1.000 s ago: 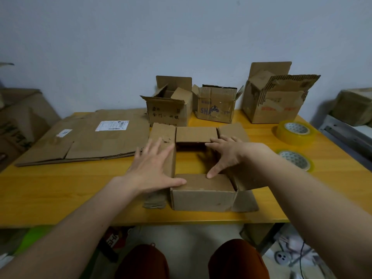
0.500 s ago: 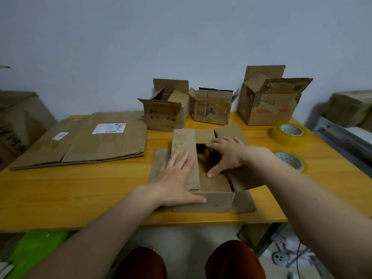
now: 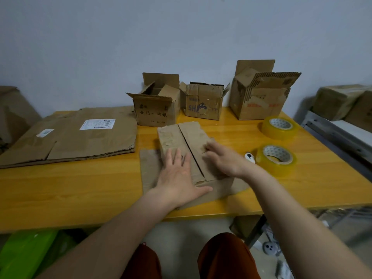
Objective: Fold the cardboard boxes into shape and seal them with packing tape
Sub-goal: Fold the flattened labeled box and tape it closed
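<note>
Hands press flat on the box point(image 3: 181, 141) at the near middle of the table point(image 3: 60, 188). Left hand point(image 3: 178, 178) lies with straight fingers on the left flap; right hand point(image 3: 223, 160), blurred, rests flat on the right flap. Two tape rolls point(image 3: 276, 160) stand to the right.

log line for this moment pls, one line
stage: flaps folded shut, untaped | left hand: flat on left flap | right hand: on right flap | box: seam visible | tape rolls: untouched
</note>
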The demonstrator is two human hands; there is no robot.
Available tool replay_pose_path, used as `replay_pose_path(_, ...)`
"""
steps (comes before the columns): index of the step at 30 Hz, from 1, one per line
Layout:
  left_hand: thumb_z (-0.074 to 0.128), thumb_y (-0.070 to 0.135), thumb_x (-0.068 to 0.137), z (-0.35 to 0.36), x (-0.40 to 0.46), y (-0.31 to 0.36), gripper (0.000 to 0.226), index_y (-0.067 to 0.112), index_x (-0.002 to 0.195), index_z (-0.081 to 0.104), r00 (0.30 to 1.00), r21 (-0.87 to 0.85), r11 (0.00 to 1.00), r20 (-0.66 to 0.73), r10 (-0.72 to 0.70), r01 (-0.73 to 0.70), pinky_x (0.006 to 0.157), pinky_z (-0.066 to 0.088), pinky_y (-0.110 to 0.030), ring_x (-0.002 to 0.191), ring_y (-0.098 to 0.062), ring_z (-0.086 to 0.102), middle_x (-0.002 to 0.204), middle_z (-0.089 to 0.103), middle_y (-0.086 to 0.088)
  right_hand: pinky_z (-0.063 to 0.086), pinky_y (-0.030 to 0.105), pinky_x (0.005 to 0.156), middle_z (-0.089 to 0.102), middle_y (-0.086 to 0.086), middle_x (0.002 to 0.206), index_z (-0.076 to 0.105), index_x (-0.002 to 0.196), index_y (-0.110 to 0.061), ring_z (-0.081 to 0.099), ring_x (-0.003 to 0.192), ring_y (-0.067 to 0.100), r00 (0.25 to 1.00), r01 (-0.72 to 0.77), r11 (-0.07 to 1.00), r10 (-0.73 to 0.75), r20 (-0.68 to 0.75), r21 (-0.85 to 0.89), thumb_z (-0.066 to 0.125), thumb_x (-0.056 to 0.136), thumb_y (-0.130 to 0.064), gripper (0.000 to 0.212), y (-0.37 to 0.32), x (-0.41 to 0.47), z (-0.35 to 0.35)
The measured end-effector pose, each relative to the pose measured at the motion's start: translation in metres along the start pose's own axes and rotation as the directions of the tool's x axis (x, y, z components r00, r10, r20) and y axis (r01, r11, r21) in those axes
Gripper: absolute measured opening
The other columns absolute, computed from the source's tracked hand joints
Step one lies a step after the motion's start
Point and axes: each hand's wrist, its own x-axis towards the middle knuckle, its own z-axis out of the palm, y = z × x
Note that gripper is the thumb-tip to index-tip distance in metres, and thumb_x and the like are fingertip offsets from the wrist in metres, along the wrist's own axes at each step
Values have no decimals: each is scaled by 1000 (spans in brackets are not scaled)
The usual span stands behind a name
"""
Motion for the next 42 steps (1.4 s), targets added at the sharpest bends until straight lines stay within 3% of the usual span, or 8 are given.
replay_pose_path(6, 52, 82, 68, -1, -31, 24, 127, 8, 151, -9, 994, 1, 995, 50, 102, -102, 117, -5, -46, 142, -36, -24, 156, -18, -23, 33, 39, 104, 31, 4, 151, 36, 142, -22, 38, 132, 30, 973, -26, 929, -61, -223, -369, 30, 101, -44, 48, 15, 10, 25)
replay_pose_path(11, 68, 75, 59, -15, -35, 2, 112, 29, 147, 17, 956, 108, 954, -62, 287, -279, 101, 34, -41, 126, -22, 20, 137, 25, -1, 36, 36, 103, 37, -12, 149, 43, 139, -35, 39, 133, 16, 968, 197, 925, -235, -84, -325, 38, 98, -46, 43, 30, 18, 4)
replay_pose_path(14, 57, 89, 52, -26, -6, -23, 121, 44, 148, -1, 926, 192, 908, 3, 379, -372, 115, 9, -54, 140, -19, -4, 153, -4, 7, 35, 31, 104, 45, -12, 145, 51, 135, -32, 44, 130, 14, 942, 306, 906, -332, -41, -291, 40, 99, -40, 38, 27, 22, 2)
replay_pose_path(16, 50, 94, 50, -28, 13, -39, 122, 50, 144, -14, 933, 184, 917, 128, 335, -354, 114, -12, -57, 142, -21, -27, 155, -28, 7, 34, 30, 103, 51, -7, 141, 55, 132, -27, 46, 128, 16, 935, 312, 904, -346, -72, -293, 39, 100, -37, 37, 23, 27, 4)
replay_pose_path(21, 38, 99, 48, -16, 32, -49, 123, 47, 144, -18, 991, 109, 989, 99, 88, -99, 116, -11, -51, 145, -30, -18, 158, -21, -8, 31, 33, 107, 47, 4, 141, 52, 133, -16, 41, 131, 20, 917, 97, 995, -99, -386, -26, 41, 100, -35, 40, 27, 36, 5)
replay_pose_path(27, 35, 99, 53, -13, 40, -4, 125, 35, 152, -7, 999, 80, 997, 44, -15, 12, 116, -6, -46, 146, -37, -11, 159, -11, -17, 33, 41, 109, 25, 3, 154, 40, 141, -20, 34, 136, 25, 944, -58, 998, 45, -326, -28, 41, 98, -42, 48, 32, 41, 17)
replay_pose_path(32, -5, 100, 49, -23, 41, -48, 109, 49, 145, -12, 998, 52, 998, 61, -26, 23, 113, -14, -51, 144, -34, -18, 157, -20, -3, 29, 41, 112, 24, 0, 155, 40, 143, -25, 29, 140, 22, 928, -33, 999, 29, -371, -4, 39, 100, -40, 46, 47, 40, 12)
replay_pose_path(42, 2, 93, 59, -20, 29, -56, 100, 46, 145, -14, 985, 27, 987, 52, -162, 161, 116, -2, -49, 143, -38, -19, 157, -19, -13, 32, 39, 108, 31, -3, 152, 46, 139, -25, 34, 137, 20, 914, -27, 999, 37, -405, 29, 42, 99, -40, 42, 48, 46, 11)
